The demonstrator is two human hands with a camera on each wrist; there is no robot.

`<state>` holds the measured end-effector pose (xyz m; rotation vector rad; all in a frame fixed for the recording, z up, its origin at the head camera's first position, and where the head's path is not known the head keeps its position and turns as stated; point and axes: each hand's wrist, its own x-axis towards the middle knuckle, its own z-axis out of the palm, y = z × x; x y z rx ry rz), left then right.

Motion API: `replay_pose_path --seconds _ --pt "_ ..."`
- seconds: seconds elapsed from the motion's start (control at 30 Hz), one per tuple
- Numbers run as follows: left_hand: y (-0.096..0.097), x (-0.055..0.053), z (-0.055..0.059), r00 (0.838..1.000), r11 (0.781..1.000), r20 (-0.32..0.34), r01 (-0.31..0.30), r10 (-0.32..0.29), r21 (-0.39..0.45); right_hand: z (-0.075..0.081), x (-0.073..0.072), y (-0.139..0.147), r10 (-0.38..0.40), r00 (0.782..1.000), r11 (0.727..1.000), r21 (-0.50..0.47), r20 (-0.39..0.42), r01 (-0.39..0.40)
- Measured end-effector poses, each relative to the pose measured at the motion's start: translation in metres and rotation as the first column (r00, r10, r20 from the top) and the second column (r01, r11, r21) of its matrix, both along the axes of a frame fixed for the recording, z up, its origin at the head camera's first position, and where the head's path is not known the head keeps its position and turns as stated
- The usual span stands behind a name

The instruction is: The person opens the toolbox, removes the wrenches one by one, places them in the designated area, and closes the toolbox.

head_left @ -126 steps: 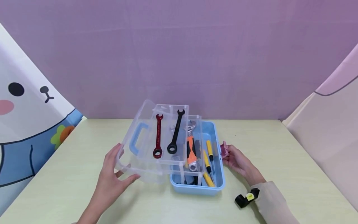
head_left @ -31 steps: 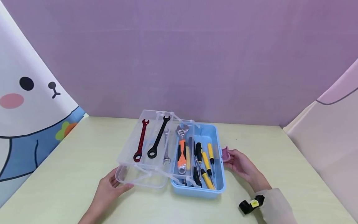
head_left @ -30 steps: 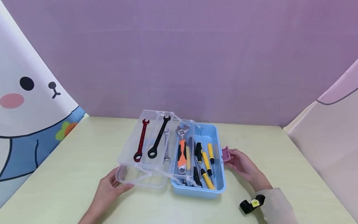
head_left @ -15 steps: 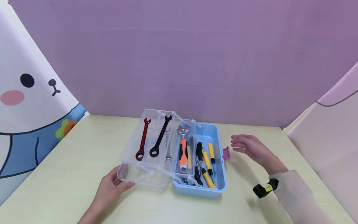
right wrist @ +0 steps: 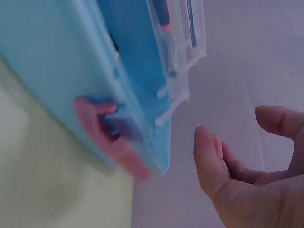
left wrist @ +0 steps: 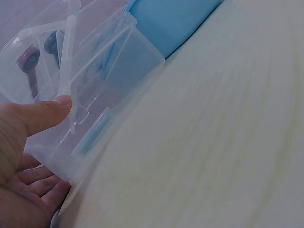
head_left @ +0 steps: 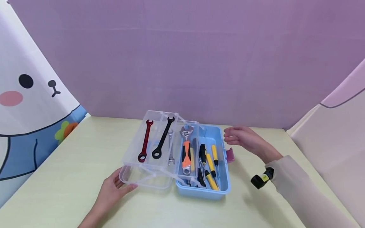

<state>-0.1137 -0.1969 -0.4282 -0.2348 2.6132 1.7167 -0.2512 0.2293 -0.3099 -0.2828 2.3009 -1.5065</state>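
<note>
A light-blue toolbox (head_left: 202, 193) stands with its clear lid (head_left: 162, 183) swung out to the left. My left hand (head_left: 109, 193) holds the lid's near-left corner, thumb across the front and fingers at the side. Over the toolbox's right edge, my right hand (head_left: 246, 139) hovers with fingers extended, holding nothing. Just below it, the pink latch (head_left: 229, 155) hangs loose. Clear stepped trays carry a red wrench (head_left: 145, 142), a black wrench (head_left: 163, 139), a silver wrench (head_left: 171, 147) and an orange-handled adjustable wrench (head_left: 186, 155). Several screwdrivers (head_left: 210, 164) lie inside the toolbox.
The pale tabletop (head_left: 71, 164) meets a purple backdrop (head_left: 182, 63) behind the toolbox. A cartoon-printed cloth (head_left: 31, 107) stands at the left, and a pale panel (head_left: 336, 136) at the right. A black wrist camera (head_left: 262, 179) sits on the right sleeve.
The lid and trays have come down to the left since the oldest frame. My right hand has let go of the pink latch, risen, then shifted left. My left hand stays at the lid.
</note>
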Motion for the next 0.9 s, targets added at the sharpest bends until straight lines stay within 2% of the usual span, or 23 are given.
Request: replay_pose_path --seconds 0.2,0.33,0.57,0.73,0.9 --pt "0.001 0.001 0.003 1.0 1.0 0.002 0.001 -0.001 -0.011 0.013 -0.004 -0.024 0.004 0.999 1.0 0.022 0.033 -0.005" --pt "0.001 0.002 0.004 1.0 1.0 -0.022 0.007 -0.007 0.001 0.018 -0.006 -0.042 0.008 0.999 0.999 0.044 0.052 -0.011" --pt "0.001 0.004 0.005 0.999 1.0 -0.038 0.011 -0.011 0.007 0.02 -0.006 -0.071 0.056 0.994 0.997 0.055 0.097 -0.061" --pt "0.002 0.005 0.006 0.999 1.0 -0.031 0.01 -0.01 0.009 0.018 -0.008 -0.088 0.042 0.988 0.996 0.07 0.151 -0.053" --pt "0.003 0.007 0.007 1.0 1.0 -0.03 0.007 -0.007 0.01 0.02 -0.008 -0.098 0.073 0.986 0.991 0.097 0.153 -0.088"
